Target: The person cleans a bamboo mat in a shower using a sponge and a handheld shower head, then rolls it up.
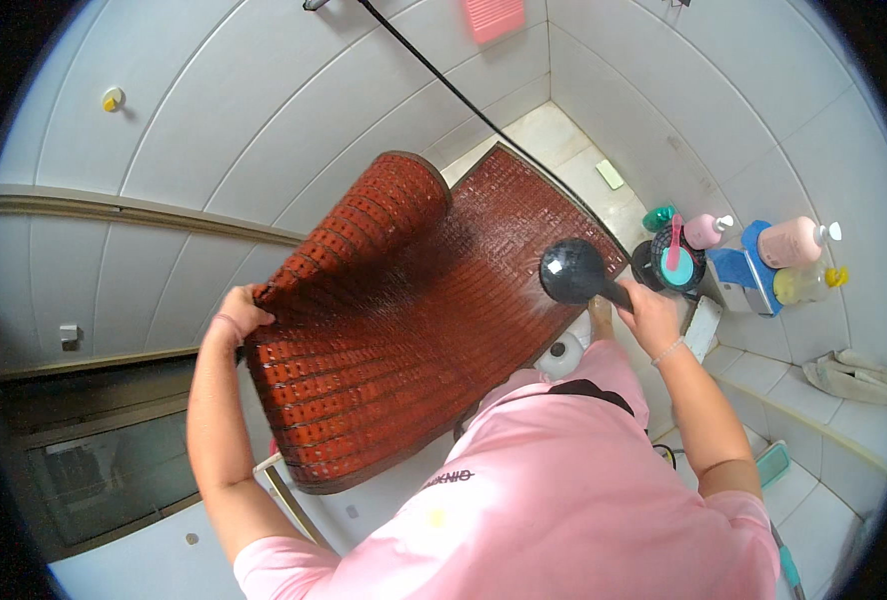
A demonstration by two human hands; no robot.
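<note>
A wet reddish-brown slatted mat [428,315] spreads before me, one end flat on the floor and the near-left part lifted and curled over. My left hand [245,311] grips its dark edge at the left. In my right hand [650,315] is the handle of a black shower head [572,271], held above the right side of the mat, with water spraying onto the slats. A black hose [458,94] runs from the upper wall down across the mat's far right edge.
Pump bottles [788,241], a blue brush or cloth and a turquoise lid [677,265] cluster by the right wall. A pale green bar [609,174] lies on the far floor. White tiled walls enclose the corner. A grey cloth [852,377] lies on the right ledge.
</note>
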